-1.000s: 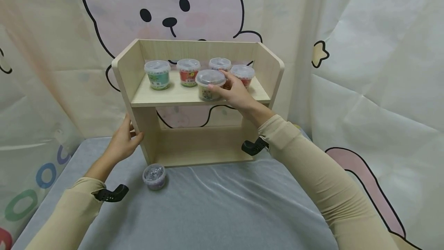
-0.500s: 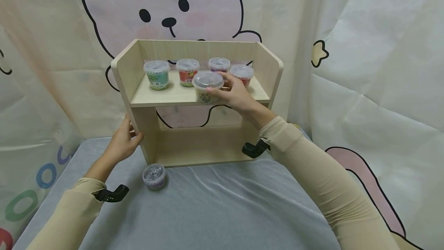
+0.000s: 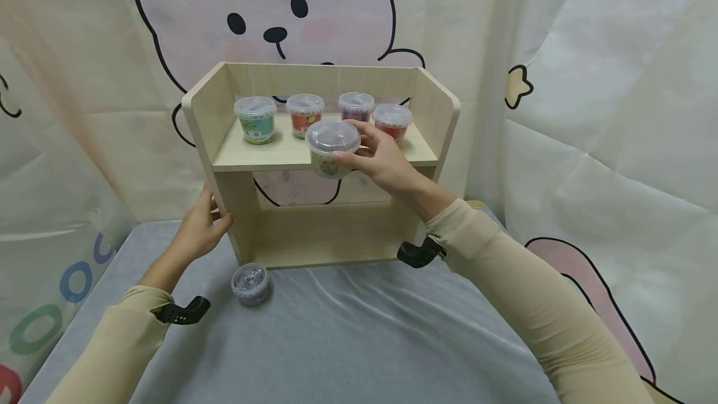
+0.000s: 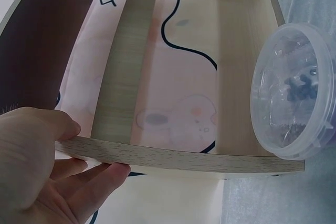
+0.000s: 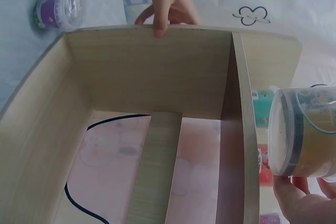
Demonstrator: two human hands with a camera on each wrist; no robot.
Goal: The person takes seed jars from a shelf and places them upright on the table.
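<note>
My right hand (image 3: 387, 164) pinches a clear-lidded plastic tub (image 3: 331, 142) with yellowish contents, fingers and thumb on its right side. That tub is in front of the upper board's front edge, lid up; in the right wrist view it appears large at the right edge. My left hand (image 3: 199, 226) grips the left side panel of a pale wooden shelf unit (image 3: 331, 232), thumb on the near side and fingers behind. In the left wrist view its fingertips (image 4: 118, 170) lie along the panel's edge. A small purple tub (image 3: 250, 283) stands on the cloth close to the unit's front left corner.
Along the upper board stand a green-labelled tub (image 3: 256, 123), a red-labelled tub (image 3: 305, 118), a purple tub (image 3: 356, 105) and another red tub (image 3: 392, 120). Blue-grey cloth (image 3: 348, 335) covers the table. A printed curtain (image 3: 465, 17) hangs close behind.
My right hand has brought the held tub forward off the upper board, slightly down and left, showing more of the tubs behind. My left hand has stayed on the side panel.
</note>
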